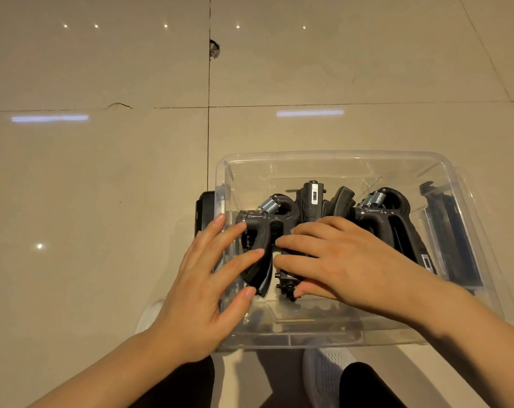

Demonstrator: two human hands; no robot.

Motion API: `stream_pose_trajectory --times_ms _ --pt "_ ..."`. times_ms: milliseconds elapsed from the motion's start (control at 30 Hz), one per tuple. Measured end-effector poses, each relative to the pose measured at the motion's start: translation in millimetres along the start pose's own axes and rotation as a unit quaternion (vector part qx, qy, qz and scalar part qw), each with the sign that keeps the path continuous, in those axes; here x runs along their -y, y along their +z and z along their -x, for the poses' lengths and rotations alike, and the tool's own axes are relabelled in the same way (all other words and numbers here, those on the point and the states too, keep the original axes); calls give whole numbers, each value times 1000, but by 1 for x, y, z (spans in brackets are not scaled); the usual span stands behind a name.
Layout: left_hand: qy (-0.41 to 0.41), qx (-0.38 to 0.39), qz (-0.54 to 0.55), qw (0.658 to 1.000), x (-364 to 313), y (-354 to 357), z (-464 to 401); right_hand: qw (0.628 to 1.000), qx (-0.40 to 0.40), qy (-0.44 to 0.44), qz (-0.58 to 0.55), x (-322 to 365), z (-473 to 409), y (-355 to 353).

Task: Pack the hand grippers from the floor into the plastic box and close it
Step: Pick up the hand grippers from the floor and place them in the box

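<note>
A glossy beige tiled floor (pixel 102 172) carries a clear plastic box (pixel 332 160), open on top. The left hand (pixel 202 293) reaches in with fingers spread and straight, touching a black hand gripper (pixel 263 231) at the box's left. The right hand (pixel 332 260) lies beside it, fingers extended over another gripper (pixel 288 285). More grippers (pixel 388 213) stand behind and to the right inside the box.

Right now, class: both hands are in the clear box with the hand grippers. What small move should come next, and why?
Probably press the left hand gripper down flat. The left hand and right hand rest on grippers lying unevenly in the plastic box, which has no lid on it yet.
</note>
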State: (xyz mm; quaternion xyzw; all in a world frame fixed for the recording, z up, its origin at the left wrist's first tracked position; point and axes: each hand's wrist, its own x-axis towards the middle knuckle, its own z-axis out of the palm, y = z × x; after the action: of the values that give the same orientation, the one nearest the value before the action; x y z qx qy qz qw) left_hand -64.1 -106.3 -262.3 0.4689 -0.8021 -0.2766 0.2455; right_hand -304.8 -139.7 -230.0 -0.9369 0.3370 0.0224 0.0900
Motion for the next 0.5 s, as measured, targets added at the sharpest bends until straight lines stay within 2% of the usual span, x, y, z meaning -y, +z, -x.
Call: stream_pose_trajectory --times_ms 233,367,500 --pt "9 -10 23 1000 5 0 2 998 -27 52 2 -2 7 -1" --pt "13 -10 15 1000 6 0 2 999 4 16 38 2 6 25" --pt "9 -11 16 1000 7 1 3 999 18 35 30 2 5 29"
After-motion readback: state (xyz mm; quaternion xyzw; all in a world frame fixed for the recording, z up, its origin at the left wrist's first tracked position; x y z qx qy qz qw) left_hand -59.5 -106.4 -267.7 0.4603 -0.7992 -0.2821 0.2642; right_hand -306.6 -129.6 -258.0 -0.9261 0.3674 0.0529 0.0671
